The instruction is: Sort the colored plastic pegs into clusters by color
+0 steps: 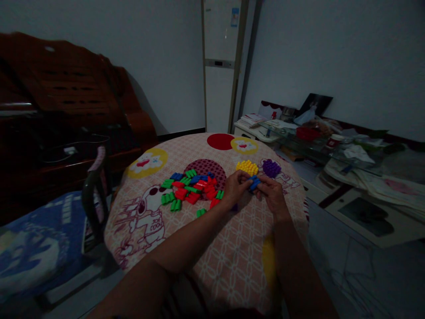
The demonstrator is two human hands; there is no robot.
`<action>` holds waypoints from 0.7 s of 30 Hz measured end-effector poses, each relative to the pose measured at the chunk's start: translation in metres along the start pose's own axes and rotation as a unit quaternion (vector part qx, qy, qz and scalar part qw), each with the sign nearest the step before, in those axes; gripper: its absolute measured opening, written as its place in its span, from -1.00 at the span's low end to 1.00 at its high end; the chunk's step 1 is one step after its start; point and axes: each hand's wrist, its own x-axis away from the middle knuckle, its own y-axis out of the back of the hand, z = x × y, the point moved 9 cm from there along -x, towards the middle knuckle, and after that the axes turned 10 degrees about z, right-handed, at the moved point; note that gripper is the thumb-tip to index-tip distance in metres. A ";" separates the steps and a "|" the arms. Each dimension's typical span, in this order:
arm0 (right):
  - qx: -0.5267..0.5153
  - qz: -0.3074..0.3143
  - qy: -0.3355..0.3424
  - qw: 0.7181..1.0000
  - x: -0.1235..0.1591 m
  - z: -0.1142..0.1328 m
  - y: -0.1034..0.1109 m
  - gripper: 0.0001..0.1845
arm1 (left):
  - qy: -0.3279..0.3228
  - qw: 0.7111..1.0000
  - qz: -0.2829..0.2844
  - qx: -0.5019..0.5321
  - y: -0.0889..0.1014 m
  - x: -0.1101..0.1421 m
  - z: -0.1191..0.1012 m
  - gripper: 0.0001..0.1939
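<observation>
Between my two hands, above the right half of the round table, are blue plastic toy blocks (254, 183). My left hand (236, 188) pinches them from the left, and my right hand (272, 193) grips them from the right; whether they are one piece or several joined, I cannot tell. Just beyond the fingers lies a yellow cluster of knobbed blocks (247, 167). A purple cluster (271, 168) sits to its right. Left of my hands spreads a loose pile of red, green and blue blocks (192, 188). Something purple (234, 207) shows partly under my left wrist.
A patterned cloth covers the round table (229, 261). At left stand a chair (94, 195) and a wooden bench (66, 93). A tall white cabinet-like unit (219, 93) is behind the table. To the right, a low stand (332, 155) bears papers, a cup and bags.
</observation>
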 end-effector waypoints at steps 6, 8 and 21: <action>0.021 -0.075 0.019 0.997 0.003 0.007 0.026 -0.65 | -0.025 0.998 0.017 -0.061 0.001 -0.001 -0.004 -0.82; 0.038 -0.150 0.028 0.988 0.008 0.008 0.048 -0.64 | -0.040 0.993 -0.014 -0.107 0.011 -0.002 -0.003 -0.78; 0.306 -0.105 -0.042 0.945 0.000 -0.015 0.063 -0.60 | 0.034 0.980 0.024 -0.197 0.016 -0.006 0.034 -0.58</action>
